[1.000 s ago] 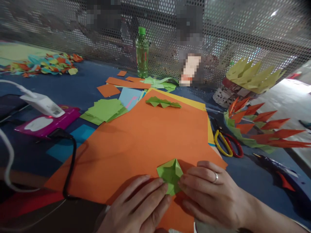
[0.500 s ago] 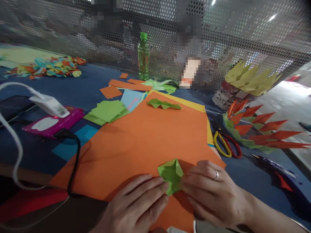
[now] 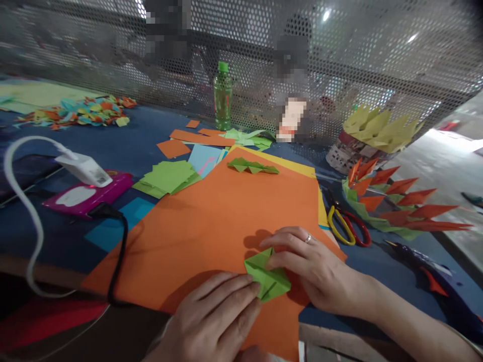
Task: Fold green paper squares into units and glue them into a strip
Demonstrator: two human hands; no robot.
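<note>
Two-handed, pressing folded green paper (image 3: 269, 283) flat: left hand (image 3: 211, 322) fingers together, right hand (image 3: 316, 271) fingers spread, orange sheet (image 3: 211, 216) beneath.

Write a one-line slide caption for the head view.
Left hand and right hand press a folded green paper on a large orange sheet, scissors lying to the right.

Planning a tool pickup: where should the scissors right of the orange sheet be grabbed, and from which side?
Grip the scissors by the yellow and red handle loops, which lie flat at the near end. Come down from the near right: the blades point away, beside the spiked paper ornament, and the edge of the orange sheet sits close on the left.
</note>
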